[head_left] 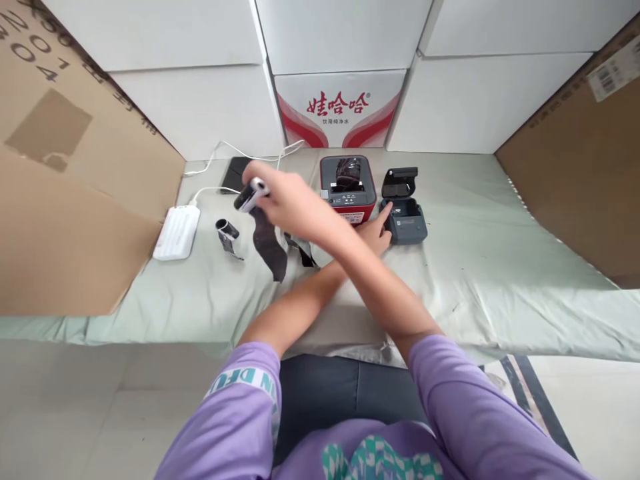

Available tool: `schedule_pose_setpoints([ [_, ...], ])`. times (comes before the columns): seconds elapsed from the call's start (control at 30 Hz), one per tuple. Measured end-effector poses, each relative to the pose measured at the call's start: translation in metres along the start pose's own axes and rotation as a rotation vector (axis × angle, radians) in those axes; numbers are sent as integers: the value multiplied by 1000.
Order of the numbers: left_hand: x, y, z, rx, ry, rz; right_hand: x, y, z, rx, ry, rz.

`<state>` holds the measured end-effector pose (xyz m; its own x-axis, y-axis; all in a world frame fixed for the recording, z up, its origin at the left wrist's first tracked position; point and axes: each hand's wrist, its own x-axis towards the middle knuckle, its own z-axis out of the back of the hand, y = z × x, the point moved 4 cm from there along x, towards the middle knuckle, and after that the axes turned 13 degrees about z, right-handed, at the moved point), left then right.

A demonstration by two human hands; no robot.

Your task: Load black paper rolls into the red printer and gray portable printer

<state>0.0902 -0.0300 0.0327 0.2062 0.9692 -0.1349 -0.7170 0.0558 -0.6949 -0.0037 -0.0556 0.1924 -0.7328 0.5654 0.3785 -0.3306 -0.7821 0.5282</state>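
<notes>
My arms are crossed over the green cloth [480, 267]. My right hand [287, 200] reaches left and is closed on a small roll [251, 193]. A dark ribbon [270, 248] hangs from the roll down to the cloth. My left hand [376, 232] passes under the right forearm, partly hidden by it. Its index finger is stretched out and touches the front left corner of a small dark grey printer [406, 223] whose lid stands open. A red and grey printer [349, 190] stands just left of the grey one.
A second small roll [227, 231] with a dark tail lies on the cloth at the left. Beside it are a white flat device [176, 232] with white cables and a black phone [234, 175]. Cardboard sheets [65, 200] flank both sides, and white boxes [200, 107] line the back.
</notes>
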Motion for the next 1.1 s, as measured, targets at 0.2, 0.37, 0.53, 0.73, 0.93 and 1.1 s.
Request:
schedule_pose_setpoints([
  [0.2,1,3,-2,-9,-2,-36,36,-31,-105,-290,308,-78],
  [0.37,2,3,-2,-24,10,-47,32,-42,-122,-295,362,-30],
  [0.53,0,2,-1,-24,1,-35,30,-60,-77,-173,215,-120],
  [0.73,1,-1,0,-13,32,10,15,-88,-39,-178,248,-225],
  [0.93,1,0,1,-17,36,9,2,-74,-39,-144,473,-268],
  [1.1,4,4,-3,-32,29,-20,1,-67,-38,-210,469,-330],
])
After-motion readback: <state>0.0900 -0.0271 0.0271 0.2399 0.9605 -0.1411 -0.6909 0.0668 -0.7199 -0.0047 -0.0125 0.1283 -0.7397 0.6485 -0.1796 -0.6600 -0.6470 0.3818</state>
